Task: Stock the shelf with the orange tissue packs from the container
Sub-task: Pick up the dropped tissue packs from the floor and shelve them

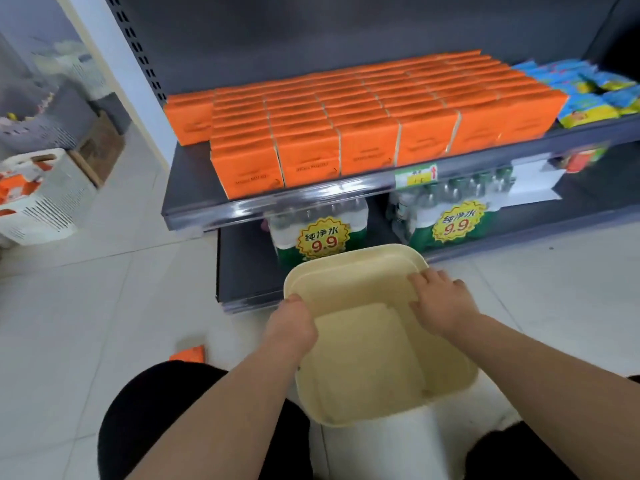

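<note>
Several rows of orange tissue packs (363, 116) fill the dark shelf (194, 206), with one pack set further back at the left end. Below me a cream container (360, 275) sits in front of the shelf, and nothing shows inside it. My left hand (289, 329) grips its left rim. My right hand (441, 299) grips its right rim. A single orange tissue pack (188, 354) lies on the floor to the left, partly hidden behind my knee.
Packs of bottled water (318, 237) with 9.9 price stickers stand on the bottom shelf. Blue and yellow snack bags (585, 95) lie right of the tissue packs. A white slotted basket (41, 202) with orange items and a cardboard box (100, 147) stand at the left.
</note>
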Demonstrator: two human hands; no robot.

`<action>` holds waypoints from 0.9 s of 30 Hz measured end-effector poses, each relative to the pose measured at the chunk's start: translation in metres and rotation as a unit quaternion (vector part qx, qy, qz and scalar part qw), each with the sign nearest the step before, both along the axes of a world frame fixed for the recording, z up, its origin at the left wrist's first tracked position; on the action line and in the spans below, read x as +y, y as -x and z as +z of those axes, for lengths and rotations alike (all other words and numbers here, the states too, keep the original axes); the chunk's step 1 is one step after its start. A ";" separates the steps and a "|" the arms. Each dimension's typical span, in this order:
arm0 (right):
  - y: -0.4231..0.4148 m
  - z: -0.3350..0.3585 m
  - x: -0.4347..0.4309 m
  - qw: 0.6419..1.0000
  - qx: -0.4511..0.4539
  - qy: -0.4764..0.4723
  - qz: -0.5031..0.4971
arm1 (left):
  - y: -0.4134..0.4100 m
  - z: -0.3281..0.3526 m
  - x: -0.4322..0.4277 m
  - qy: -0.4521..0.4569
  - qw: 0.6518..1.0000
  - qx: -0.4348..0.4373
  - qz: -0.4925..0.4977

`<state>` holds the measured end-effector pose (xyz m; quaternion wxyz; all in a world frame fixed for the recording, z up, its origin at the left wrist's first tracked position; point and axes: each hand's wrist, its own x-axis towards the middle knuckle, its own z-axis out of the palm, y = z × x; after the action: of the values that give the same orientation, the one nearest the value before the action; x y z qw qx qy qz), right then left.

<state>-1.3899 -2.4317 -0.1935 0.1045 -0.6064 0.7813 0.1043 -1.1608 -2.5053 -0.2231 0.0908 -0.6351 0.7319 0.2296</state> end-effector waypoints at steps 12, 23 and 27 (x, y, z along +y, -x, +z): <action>0.035 -0.077 0.035 0.984 -0.105 -0.028 -0.139 | 0.003 -0.047 0.007 -0.100 0.982 0.021 0.161; 0.052 -0.096 0.020 0.966 -0.211 0.013 -0.150 | 0.016 -0.042 0.003 -0.137 0.931 0.192 0.278; 0.066 -0.087 0.029 0.957 -0.204 0.018 -0.206 | 0.044 -0.035 0.009 -0.168 0.912 0.232 0.292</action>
<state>-1.4562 -2.4025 -0.2805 0.2699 -0.4420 0.8533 -0.0600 -1.2044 -2.4966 -0.2580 -0.0472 -0.7246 0.4645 0.5068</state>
